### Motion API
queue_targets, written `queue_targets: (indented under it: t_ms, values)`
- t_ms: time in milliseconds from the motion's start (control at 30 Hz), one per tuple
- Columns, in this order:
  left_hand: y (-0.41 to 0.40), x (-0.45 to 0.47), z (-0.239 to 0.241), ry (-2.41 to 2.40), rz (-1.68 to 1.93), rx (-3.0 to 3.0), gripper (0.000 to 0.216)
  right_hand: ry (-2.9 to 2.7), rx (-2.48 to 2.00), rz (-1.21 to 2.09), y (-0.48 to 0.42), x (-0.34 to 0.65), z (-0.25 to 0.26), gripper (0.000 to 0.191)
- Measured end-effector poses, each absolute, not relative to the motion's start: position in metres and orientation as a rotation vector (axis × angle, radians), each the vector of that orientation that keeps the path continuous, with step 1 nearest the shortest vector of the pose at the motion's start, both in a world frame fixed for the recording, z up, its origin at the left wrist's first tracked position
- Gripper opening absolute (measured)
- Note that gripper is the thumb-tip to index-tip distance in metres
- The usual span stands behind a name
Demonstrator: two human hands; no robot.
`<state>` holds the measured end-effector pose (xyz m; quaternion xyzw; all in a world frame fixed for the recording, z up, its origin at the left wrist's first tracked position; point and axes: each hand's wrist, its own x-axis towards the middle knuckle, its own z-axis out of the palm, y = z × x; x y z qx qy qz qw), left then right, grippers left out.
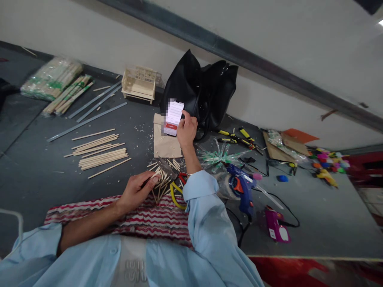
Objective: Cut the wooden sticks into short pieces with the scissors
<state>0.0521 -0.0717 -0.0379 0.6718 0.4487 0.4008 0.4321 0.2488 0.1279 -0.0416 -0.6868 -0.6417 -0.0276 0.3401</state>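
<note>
My left hand (139, 190) is closed in a pinch at the near end of the work area, with the pale end of a thin wooden stick (157, 175) showing at its fingertips. My right hand (187, 128) reaches forward and its index finger touches the lit screen of a phone (174, 115); the other fingers are curled and hold nothing. The phone leans upright against a black bag (182, 81). Beside my left hand lie pliers with red and yellow handles (176, 193), resting on a pile of short cut sticks (161, 181), partly hidden.
Long sticks (103, 158) lie in rows at left, near metal strips (86, 121) and bagged sticks (54, 77). A small wooden model (139, 85) stands at the back. At right are a blue glue gun (247, 191), a purple device (277, 225), tools (239, 139) and colourful pompoms (329, 159).
</note>
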Motion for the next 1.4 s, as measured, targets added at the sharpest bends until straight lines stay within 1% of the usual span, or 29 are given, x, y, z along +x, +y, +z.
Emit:
queue_targets:
  t_ms: [267, 667, 1067, 1400]
  values:
    - [-0.0712, 0.0525, -0.0382, 1.113, 1.014, 1.676, 0.029, -1.658, -1.815, -0.002, 0.1249, 0.2463, -0.0386, 0.040]
    - [-0.0714, 0.0525, -0.0374, 1.112, 1.007, 1.684, 0.030, -1.670, -1.785, -0.032, 0.1253, 0.2477, -0.0424, 0.037]
    - [-0.0716, 0.0522, -0.0371, 1.110, 0.997, 1.660, 0.031, -1.677, -1.806, 0.004, 0.1235, 0.2468, -0.0385, 0.036]
    - [-0.0710, 0.0530, -0.0372, 1.108, 0.999, 1.665, 0.032, -1.696, -1.789, -0.010, 0.1231, 0.2475, -0.0394, 0.040]
